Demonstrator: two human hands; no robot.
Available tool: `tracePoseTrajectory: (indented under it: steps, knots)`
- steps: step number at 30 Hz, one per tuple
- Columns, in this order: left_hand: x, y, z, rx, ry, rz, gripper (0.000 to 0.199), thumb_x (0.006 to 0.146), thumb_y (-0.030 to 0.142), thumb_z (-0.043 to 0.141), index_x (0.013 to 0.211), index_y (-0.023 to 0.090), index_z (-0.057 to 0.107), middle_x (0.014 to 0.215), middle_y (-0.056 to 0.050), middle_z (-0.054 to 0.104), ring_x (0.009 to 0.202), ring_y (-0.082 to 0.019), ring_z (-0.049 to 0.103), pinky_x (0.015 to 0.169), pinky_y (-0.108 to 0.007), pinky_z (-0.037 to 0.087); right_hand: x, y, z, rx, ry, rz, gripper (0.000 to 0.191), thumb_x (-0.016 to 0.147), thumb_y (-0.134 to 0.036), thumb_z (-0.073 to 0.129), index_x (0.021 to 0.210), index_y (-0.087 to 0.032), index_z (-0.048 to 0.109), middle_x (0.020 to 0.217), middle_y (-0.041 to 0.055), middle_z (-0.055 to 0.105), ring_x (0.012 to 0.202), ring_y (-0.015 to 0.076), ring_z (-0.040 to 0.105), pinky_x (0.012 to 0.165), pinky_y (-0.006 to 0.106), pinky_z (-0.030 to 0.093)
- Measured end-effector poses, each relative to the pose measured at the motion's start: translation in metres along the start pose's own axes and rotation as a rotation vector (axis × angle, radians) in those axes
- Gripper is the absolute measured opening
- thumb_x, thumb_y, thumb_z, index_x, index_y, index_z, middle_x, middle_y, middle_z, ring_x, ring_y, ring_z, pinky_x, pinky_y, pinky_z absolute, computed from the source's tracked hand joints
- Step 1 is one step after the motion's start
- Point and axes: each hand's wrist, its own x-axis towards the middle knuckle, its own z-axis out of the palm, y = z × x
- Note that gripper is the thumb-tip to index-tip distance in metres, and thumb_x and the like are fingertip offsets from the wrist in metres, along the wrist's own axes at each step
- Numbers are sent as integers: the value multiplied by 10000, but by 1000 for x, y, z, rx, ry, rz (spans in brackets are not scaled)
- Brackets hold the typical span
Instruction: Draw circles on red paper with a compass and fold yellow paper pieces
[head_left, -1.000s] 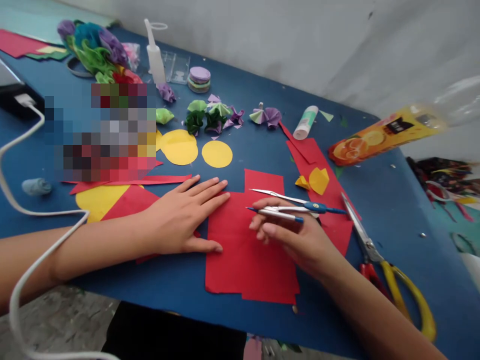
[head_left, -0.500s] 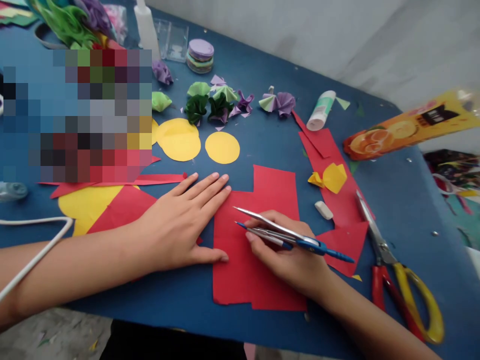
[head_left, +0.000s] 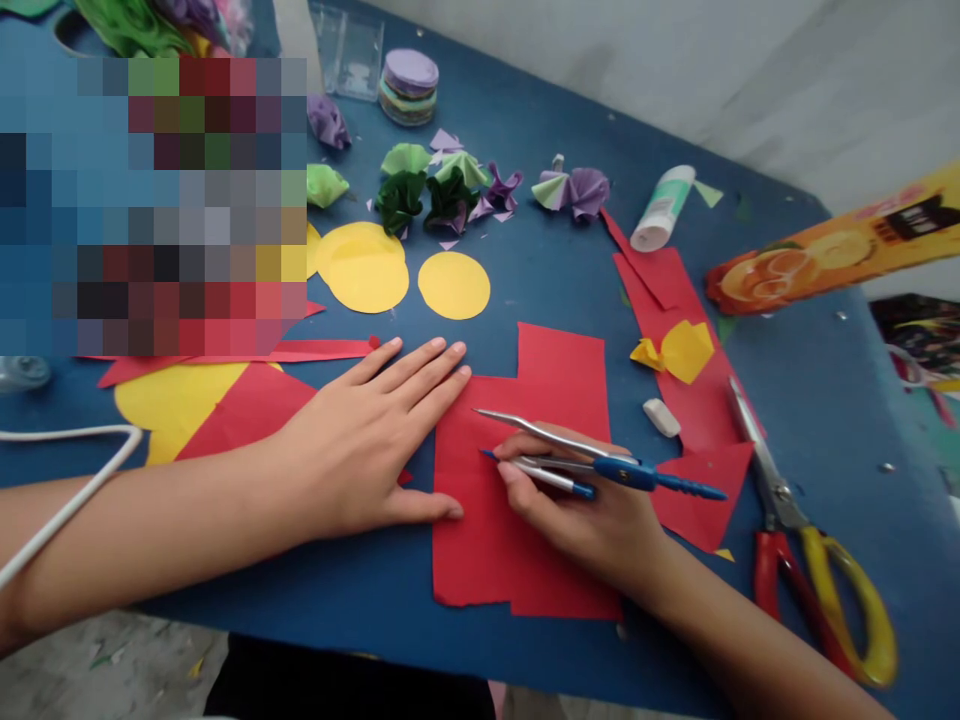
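My left hand [head_left: 375, 435] lies flat with its fingers stretched out, partly over the left edge of a red paper sheet [head_left: 480, 560]. In my right hand [head_left: 577, 500] is a drawing compass [head_left: 622, 470] with a blue head and silver legs. Its legs point left, over the red sheet; I cannot tell whether the tips touch the paper. Left of my left hand, a yellow paper piece [head_left: 180, 395] and a red paper piece [head_left: 251, 415] lie overlapped under my forearm. Yellow paper circles [head_left: 454, 285] rest beyond my fingertips.
At the right lie scissors [head_left: 784, 500], a white eraser [head_left: 661, 417], red scraps [head_left: 697, 480] and a glue stick [head_left: 664, 208]. An orange packet [head_left: 825, 245] is at the table's right edge. Folded paper flowers [head_left: 405, 200] are at the back. A white cable [head_left: 82, 520] crosses my left forearm.
The view has shifted slightly, so most things sit a little further right. The compass has tilted a little in my right hand; my left hand stays flat on the paper.
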Motion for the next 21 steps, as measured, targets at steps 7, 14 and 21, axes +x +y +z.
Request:
tracePoseTrajectory:
  steps: [7, 14, 21]
  knots:
    - [0, 0, -2, -13, -22, -6, 888, 790, 749, 380, 1415, 125, 291, 1509, -112, 253, 1403, -261, 211, 1147, -375, 62, 0, 0, 0, 44, -24, 38, 69, 770, -183, 601, 818, -231, 603, 797, 1, 690, 589, 119, 649, 548, 222, 545]
    - [0, 0, -3, 39, -17, 17, 906, 806, 762, 320, 1408, 84, 317, 1509, -122, 246, 1402, -260, 215, 1140, -358, 57, 0, 0, -1, 66, -50, 20, 55, 784, -185, 587, 823, -223, 596, 765, -6, 673, 614, 117, 652, 601, 227, 554]
    - [1, 3, -12, 83, -121, -7, 895, 828, 736, 324, 1436, 81, 267, 1529, -108, 179, 1418, -242, 157, 1138, -360, 48, 0, -2, -3, 69, -108, 22, 39, 804, -201, 573, 835, -200, 598, 769, 21, 668, 638, 131, 656, 564, 230, 554]
